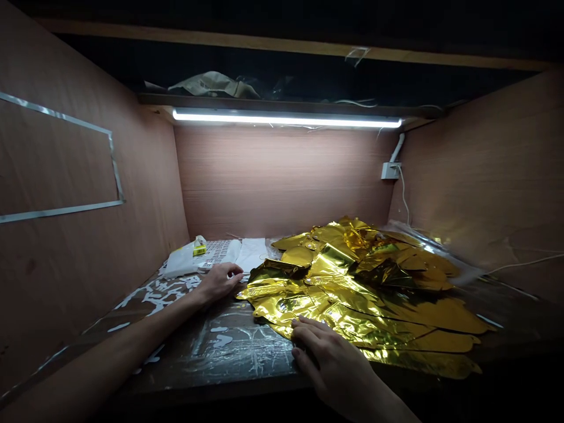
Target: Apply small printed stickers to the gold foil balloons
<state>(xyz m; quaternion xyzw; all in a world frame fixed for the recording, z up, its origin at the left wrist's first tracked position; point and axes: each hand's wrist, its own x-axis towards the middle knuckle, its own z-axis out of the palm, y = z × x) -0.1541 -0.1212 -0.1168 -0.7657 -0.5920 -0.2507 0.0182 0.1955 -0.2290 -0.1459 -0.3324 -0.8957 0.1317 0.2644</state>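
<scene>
A wide, loose pile of shiny gold foil sheets point(330, 299), flat with rounded outlines like foil balloons not blown up, lies on the table. My left hand point(221, 279) is beside the pile's left edge. Its fingers are curled, with thumb and index tips close together; whatever may be between them is too small to make out. At the near edge of the foil rests my right hand point(330, 355), palm down. Those fingers stretch forward over the foil, and the thumb lies apart near the clear plastic table cover point(247, 352).
Many white cut-out scraps point(165, 291) are scattered at left. Behind them are white sheets point(252, 254) and a small yellow box point(200, 249). Wooden side walls enclose the table; a tube light point(286, 119) hangs under the shelf. A cable point(404, 197) runs down at right.
</scene>
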